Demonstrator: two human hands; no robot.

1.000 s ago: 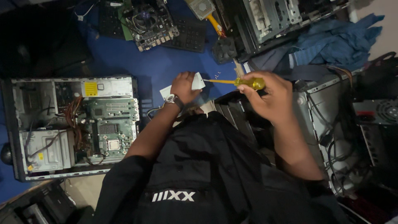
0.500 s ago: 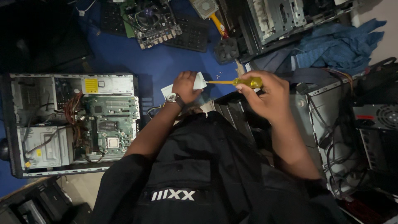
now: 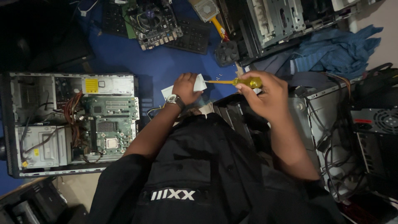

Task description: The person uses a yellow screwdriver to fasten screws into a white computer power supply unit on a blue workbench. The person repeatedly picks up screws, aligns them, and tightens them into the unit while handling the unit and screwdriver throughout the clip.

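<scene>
Fingers of our right hand (image 3: 265, 97) clamp a translucent yellow screwdriver (image 3: 244, 82); our left hand (image 3: 185, 88) curls, pressing flat white paper (image 3: 199, 84) beneath its fingertips.

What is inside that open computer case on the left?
Inside the open computer case lie a green motherboard, a bare processor socket, red and orange cables and grey metal drive bays. What sits beneath the board and bays is covered.

Yellow square label (image 3: 91, 86) on open computer case (image 3: 12, 124).
</scene>
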